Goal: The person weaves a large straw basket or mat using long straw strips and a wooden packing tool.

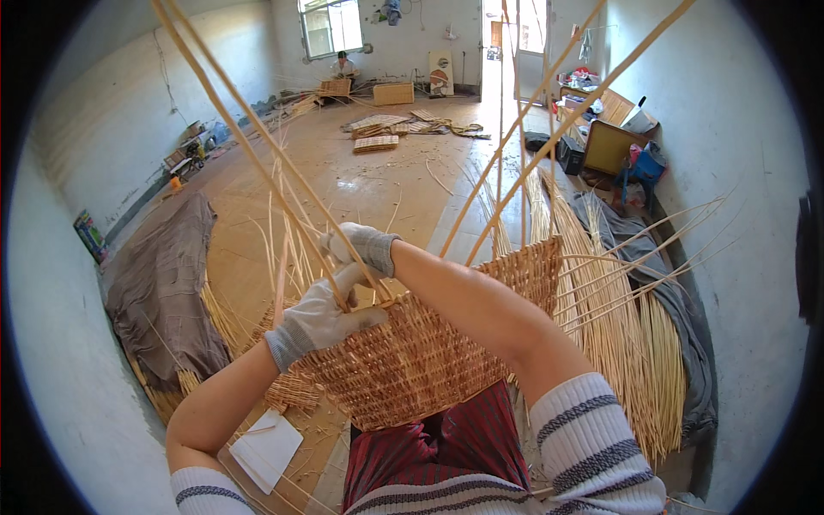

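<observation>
Trousers in dark red with black stripes [485,438] made the nearest ground, and there, above the lap, stood the tan-brown panel of woven wicker [429,360], tilted, its long axis climbing from lower left to upper right! Now the rim, left of its middle: the left hand [326,318], in a pale grey knit glove, was the nearer one, thumb stretched against the weave, fingers bent around the rod bases. Just beyond came the right hand [356,245], gloved alike, its forearm crossing over the panel, fingers curled; what either one pinched, I couldn't tell. Most of the panel lay rightward and bodyward of both.

Room to work? Long pale rods [209,81] fenced the left end, another slanting pair [650,43] the right, with a gap between. Thin ends jutted past the right edge over a bundle of straw-coloured canes [592,343]; on the left, brown cloth [167,287] crowded in. Ahead, though, open tan floor [343,180], all the way to flat woven pieces [376,144] and a seated person [343,64] by the far wall!
</observation>
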Action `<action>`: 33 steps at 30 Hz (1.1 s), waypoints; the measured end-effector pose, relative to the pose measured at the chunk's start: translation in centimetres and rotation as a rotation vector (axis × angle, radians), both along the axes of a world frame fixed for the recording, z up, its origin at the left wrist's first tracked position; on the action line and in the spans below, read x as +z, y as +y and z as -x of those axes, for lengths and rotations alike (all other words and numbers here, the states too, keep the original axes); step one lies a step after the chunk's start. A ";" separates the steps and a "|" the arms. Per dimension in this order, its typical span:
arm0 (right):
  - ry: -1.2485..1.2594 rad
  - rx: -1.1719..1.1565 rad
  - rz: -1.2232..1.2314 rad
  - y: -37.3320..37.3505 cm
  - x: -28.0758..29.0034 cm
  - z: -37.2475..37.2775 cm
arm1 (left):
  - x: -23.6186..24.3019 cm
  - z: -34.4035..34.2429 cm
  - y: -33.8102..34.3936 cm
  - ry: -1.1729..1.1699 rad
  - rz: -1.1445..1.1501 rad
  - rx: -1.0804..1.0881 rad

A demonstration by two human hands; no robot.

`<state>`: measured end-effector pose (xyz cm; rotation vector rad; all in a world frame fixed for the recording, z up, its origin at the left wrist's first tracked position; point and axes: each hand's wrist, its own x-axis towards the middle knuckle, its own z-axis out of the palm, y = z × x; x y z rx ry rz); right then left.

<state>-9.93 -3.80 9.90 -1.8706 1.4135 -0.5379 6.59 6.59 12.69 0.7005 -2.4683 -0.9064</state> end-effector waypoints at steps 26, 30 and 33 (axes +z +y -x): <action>-1.432 -0.562 0.605 21.1 -6.3 12.3 | 0.7 -0.5 -1.6 -0.168 0.153 -0.102; -1.475 -0.503 0.624 21.2 -5.3 10.8 | 0.6 0.9 -2.6 0.118 0.509 -0.219; -1.578 -0.309 0.739 21.2 -7.9 11.0 | -1.0 2.3 -4.1 -0.087 0.152 -0.240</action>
